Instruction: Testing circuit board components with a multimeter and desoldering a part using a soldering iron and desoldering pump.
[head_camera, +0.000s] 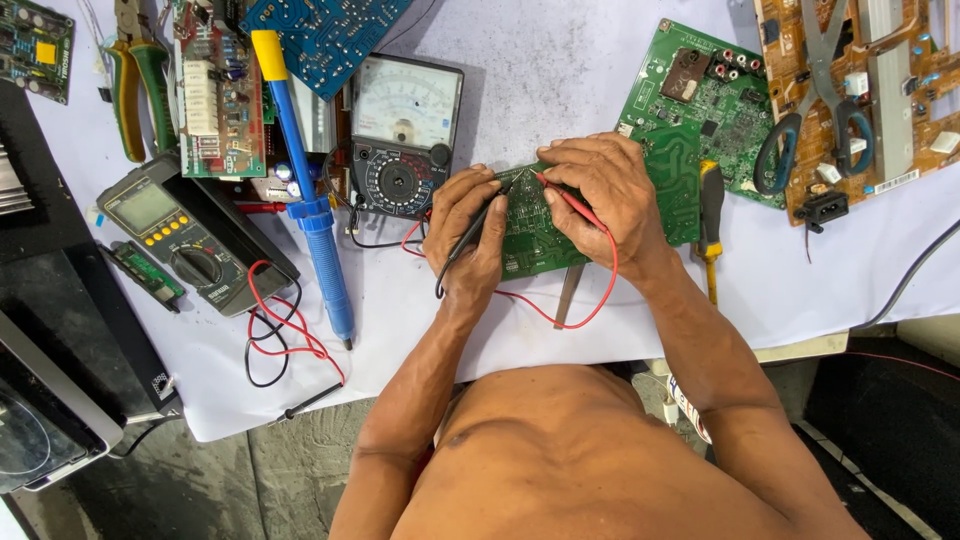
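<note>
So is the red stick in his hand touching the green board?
Touching. In the head view, the right hand holds the red probe slanted down, with its tip meeting the green circuit board beside the black probe.

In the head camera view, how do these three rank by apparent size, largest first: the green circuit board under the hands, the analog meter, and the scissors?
1. Green circuit board, though the hands cover part of it.
2. Analog meter.
3. Scissors, long but thin, so they cover the least area.
All three lie flat on the table, so the order seems reliable.

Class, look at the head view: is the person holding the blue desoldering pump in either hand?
No. The blue desoldering pump lies on the table, while the left hand holds a black probe and the right hand a red probe.
</note>
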